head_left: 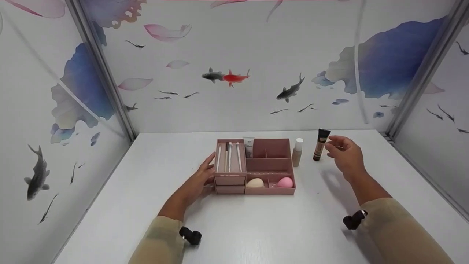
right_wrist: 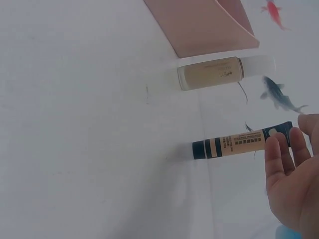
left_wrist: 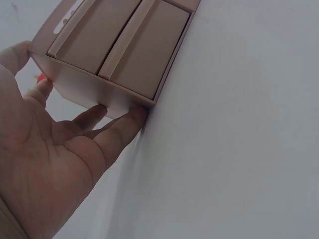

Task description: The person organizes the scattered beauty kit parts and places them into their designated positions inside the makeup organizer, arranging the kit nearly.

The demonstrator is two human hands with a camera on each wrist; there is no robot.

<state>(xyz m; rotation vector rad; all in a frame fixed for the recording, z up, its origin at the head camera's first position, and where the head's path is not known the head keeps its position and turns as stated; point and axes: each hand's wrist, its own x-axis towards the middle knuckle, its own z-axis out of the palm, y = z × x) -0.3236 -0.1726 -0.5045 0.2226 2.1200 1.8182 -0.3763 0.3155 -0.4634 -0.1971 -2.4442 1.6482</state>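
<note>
My left hand point(head_left: 202, 176) is at the left side of a pink makeup organizer point(head_left: 269, 165); in the left wrist view its fingertips rest on the side wall, thumb near the upper corner. To the right, my right hand point(head_left: 346, 156) is beside the upper end of a black-and-beige cosmetic tube point(head_left: 320, 147), which stands upright on its dark cap. Seen from the right wrist, the fingers point(right_wrist: 275, 162) overlap the top of the tube point(right_wrist: 239, 143), and the thumb lies past its end. Between tube and organizer stands a foundation bottle point(head_left: 296, 156) with a white cap.
Several slim pencils point(head_left: 230, 157) lie in the organizer's top left tray, above two drawers point(head_left: 230, 185). A white tube point(head_left: 248, 146) stands in a rear compartment. A beige sponge point(head_left: 255, 182) and a pink sponge point(head_left: 285, 182) sit in front. Printed panels point(head_left: 242, 106) enclose the white table point(head_left: 256, 227).
</note>
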